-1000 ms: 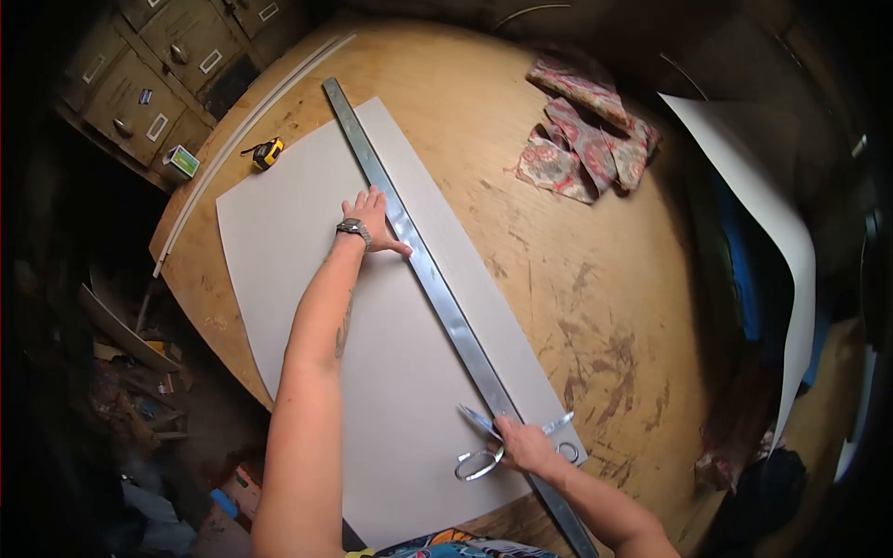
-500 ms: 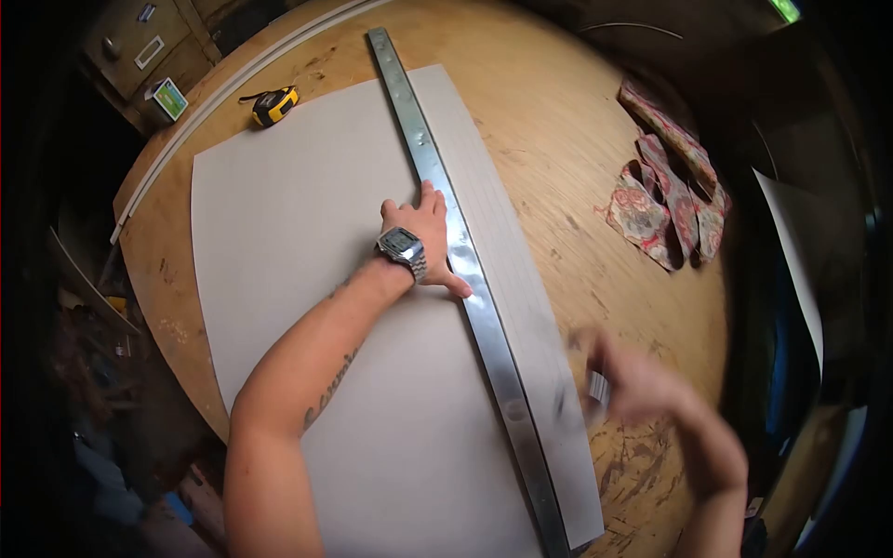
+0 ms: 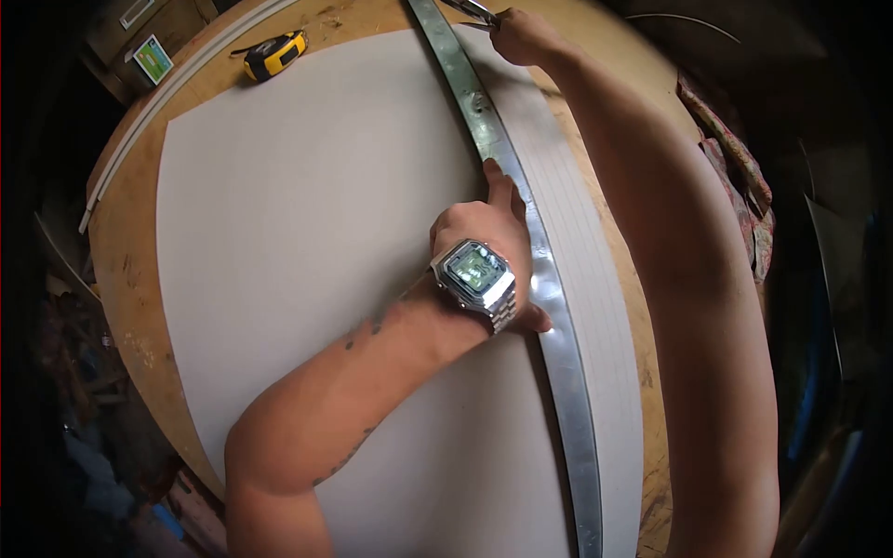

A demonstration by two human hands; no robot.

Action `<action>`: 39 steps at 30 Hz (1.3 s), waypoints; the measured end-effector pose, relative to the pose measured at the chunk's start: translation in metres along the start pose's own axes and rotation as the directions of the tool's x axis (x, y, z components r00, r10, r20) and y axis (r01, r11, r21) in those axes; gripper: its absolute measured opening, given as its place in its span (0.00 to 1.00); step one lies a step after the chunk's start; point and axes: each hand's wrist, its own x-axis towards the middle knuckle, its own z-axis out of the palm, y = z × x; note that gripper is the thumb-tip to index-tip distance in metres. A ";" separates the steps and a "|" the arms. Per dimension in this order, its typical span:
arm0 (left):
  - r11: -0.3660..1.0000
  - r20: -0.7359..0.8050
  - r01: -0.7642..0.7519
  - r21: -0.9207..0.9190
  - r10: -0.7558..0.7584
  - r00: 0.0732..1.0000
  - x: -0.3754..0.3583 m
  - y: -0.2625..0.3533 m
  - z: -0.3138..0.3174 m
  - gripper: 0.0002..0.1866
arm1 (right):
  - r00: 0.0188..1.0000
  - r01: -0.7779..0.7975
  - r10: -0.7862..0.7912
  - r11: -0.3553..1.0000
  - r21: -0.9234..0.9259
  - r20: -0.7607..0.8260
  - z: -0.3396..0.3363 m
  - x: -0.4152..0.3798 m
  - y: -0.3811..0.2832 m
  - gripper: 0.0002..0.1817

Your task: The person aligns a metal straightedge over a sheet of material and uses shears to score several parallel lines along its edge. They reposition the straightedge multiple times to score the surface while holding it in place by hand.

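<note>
A long metal straightedge lies lengthwise across a large pale grey board. My left hand, with a silver digital watch at the wrist, presses on the straightedge's left edge. Its thumb and index finger are spread apart on the metal. At the far end, my right hand is closed around a slim silver tool, which looks like a utility knife and is partly cut off by the top of the view. The tool is close to the straightedge's right side. Faint lines run along the board strip there.
Beyond the board's far left corner sits a yellow and black tape measure on the wooden table. A pale thin strip follows the table's left edge. Patterned fabric pieces lie at the right, partly behind my right arm.
My right hand has moved from the lower right up to the straightedge's far end. The view has shifted closer. My left hand stays on the straightedge.
</note>
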 end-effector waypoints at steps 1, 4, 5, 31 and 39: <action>1.000 0.011 -0.008 -0.003 0.008 1.000 0.000 -0.001 0.001 0.71 | 1.000 -0.001 0.002 1.000 -0.022 0.001 0.007 0.002 0.001 0.15; 0.999 -0.199 -0.034 -0.018 0.029 0.980 0.001 -0.005 0.021 0.70 | 1.000 0.013 -0.012 0.996 -0.083 0.007 0.021 0.011 0.003 0.15; 0.999 -0.202 -0.037 0.005 0.037 0.979 0.001 -0.006 0.020 0.71 | 1.000 0.025 -0.024 0.994 -0.103 0.014 0.024 0.013 0.004 0.14; 0.983 0.067 0.072 0.167 -0.084 0.994 0.005 0.014 -0.004 0.81 | 0.576 0.202 -0.166 0.978 0.057 0.801 -0.228 -0.412 -0.041 0.16; 0.961 0.154 0.176 0.216 -0.211 0.965 0.006 0.030 -0.015 0.84 | 0.781 -0.242 0.085 0.955 0.174 0.619 -0.256 -0.533 -0.101 0.25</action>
